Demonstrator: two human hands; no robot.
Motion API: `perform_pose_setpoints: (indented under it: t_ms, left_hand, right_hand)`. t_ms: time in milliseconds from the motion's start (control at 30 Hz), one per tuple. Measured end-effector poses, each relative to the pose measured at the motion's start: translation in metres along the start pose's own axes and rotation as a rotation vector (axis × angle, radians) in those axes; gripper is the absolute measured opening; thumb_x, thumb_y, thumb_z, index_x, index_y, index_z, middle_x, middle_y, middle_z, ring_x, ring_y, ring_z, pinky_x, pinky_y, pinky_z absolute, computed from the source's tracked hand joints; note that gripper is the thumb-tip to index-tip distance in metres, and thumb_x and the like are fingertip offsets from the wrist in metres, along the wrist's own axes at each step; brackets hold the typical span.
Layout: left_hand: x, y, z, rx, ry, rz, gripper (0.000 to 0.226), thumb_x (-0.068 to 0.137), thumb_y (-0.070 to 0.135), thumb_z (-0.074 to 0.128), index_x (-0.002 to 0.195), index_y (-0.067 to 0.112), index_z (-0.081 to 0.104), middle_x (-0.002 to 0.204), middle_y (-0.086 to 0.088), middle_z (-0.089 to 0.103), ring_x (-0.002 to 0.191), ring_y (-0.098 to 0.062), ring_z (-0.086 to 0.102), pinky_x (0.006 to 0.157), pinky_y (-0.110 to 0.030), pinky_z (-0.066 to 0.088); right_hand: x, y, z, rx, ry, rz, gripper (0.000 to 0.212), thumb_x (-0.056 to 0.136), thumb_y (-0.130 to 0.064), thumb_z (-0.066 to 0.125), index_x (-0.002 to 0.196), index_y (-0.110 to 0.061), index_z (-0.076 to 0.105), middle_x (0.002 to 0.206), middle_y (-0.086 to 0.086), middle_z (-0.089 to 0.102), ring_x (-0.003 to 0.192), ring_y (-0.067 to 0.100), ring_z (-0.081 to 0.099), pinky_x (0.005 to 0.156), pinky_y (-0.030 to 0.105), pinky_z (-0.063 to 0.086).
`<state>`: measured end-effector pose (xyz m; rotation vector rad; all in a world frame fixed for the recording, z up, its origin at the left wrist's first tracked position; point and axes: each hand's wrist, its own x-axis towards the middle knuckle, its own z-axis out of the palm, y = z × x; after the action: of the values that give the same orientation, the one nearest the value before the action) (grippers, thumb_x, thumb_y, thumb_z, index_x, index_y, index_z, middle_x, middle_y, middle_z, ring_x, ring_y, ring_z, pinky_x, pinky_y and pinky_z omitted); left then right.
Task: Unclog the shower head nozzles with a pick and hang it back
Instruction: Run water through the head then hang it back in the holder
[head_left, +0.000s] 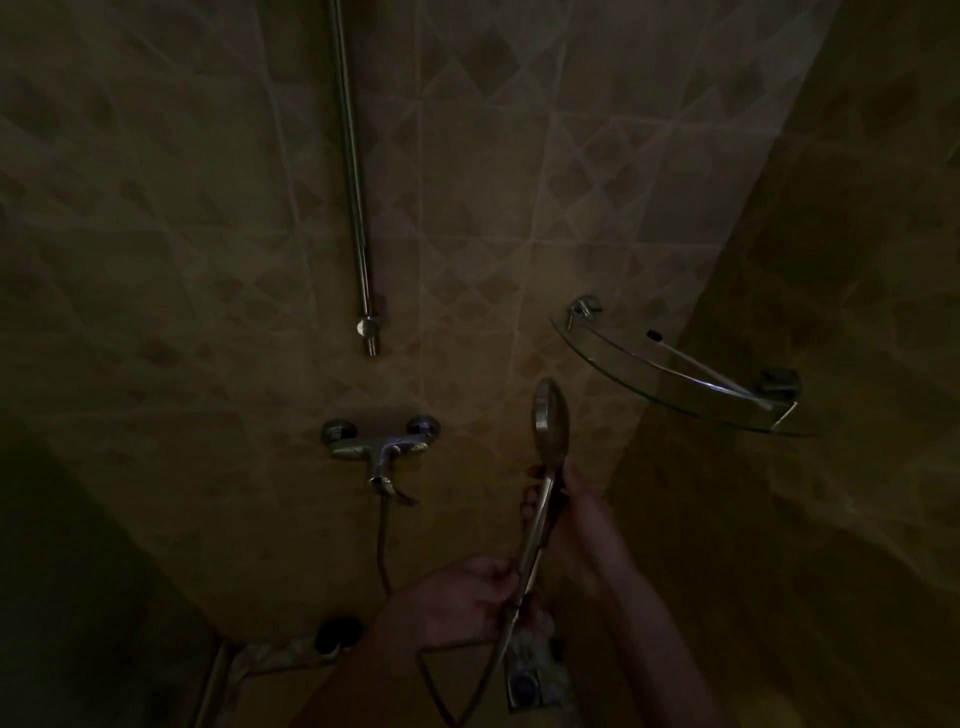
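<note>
Dimly, the step looks like readying the head for picking or rehanging; no pick can be made out. Going left to right: the rail (353, 171) stands above the tap (382, 447); the left hand (457, 603) clenches the lower handle, the right hand (563, 499) grasps just under the head (551, 423), fingers (530, 506) wrapped round it. Next, the nozzle face must turn into view.

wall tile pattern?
Beige wall tiles with a diagonal diamond lattice; head view, dimly lit.
</note>
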<state>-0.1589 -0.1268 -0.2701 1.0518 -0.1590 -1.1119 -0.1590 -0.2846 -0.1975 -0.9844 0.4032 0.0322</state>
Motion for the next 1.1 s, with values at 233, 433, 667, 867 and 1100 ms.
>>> perform_pose_setpoints:
  t_ms: [233,433,667,867,1100]
  left_hand:
    - [0.003,0.01,0.037,-0.031,0.406,0.143,0.012,0.09,0.001,0.053,0.082,0.003,0.062,0.066,-0.007,0.062,0.055,-0.013,0.06,0.053,-0.022,0.052]
    - [0.003,0.022,0.054,0.102,0.618,0.304,0.009,0.089,0.008,0.059,0.083,0.007,0.066,0.061,0.002,0.062,0.054,-0.005,0.054,0.054,-0.018,0.042]
    - [-0.001,0.053,0.058,0.167,0.749,0.483,0.017,0.083,-0.005,0.063,0.096,0.004,0.069,0.061,0.007,0.071,0.056,-0.003,0.06,0.053,-0.015,0.047]
    - [-0.005,0.105,0.039,0.223,0.725,0.613,0.024,0.08,-0.006,0.065,0.105,-0.004,0.067,0.064,0.011,0.073,0.057,0.001,0.063,0.053,-0.017,0.051]
    - [-0.034,0.182,0.028,0.147,0.527,0.68,0.024,0.084,-0.006,0.06,0.102,0.011,0.064,0.063,0.006,0.073,0.051,-0.003,0.064,0.051,-0.015,0.052]
  right_hand:
    - [0.01,-0.03,-0.006,-0.454,-0.015,-0.103,0.052,0.075,-0.061,0.056,0.082,-0.012,0.074,0.086,0.011,0.074,0.075,0.02,0.065,0.068,0.031,0.049]
    - [0.017,-0.044,0.005,-0.572,-0.109,-0.203,0.015,0.092,-0.025,0.056,0.084,-0.018,0.067,0.104,0.019,0.071,0.092,0.028,0.068,0.087,0.044,0.054]
    - [0.023,-0.067,0.052,-0.66,-0.063,-0.316,0.032,0.088,-0.034,0.06,0.078,-0.005,0.07,0.089,0.022,0.072,0.084,0.031,0.069,0.079,0.045,0.056]
    - [0.028,-0.1,0.104,-0.598,-0.144,-0.393,0.013,0.091,-0.02,0.059,0.092,-0.01,0.068,0.099,0.019,0.072,0.096,0.039,0.067,0.089,0.052,0.052]
    - [0.036,-0.14,0.168,-0.468,-0.154,-0.512,0.022,0.089,-0.021,0.061,0.102,-0.002,0.062,0.086,0.015,0.071,0.078,0.032,0.067,0.079,0.049,0.054]
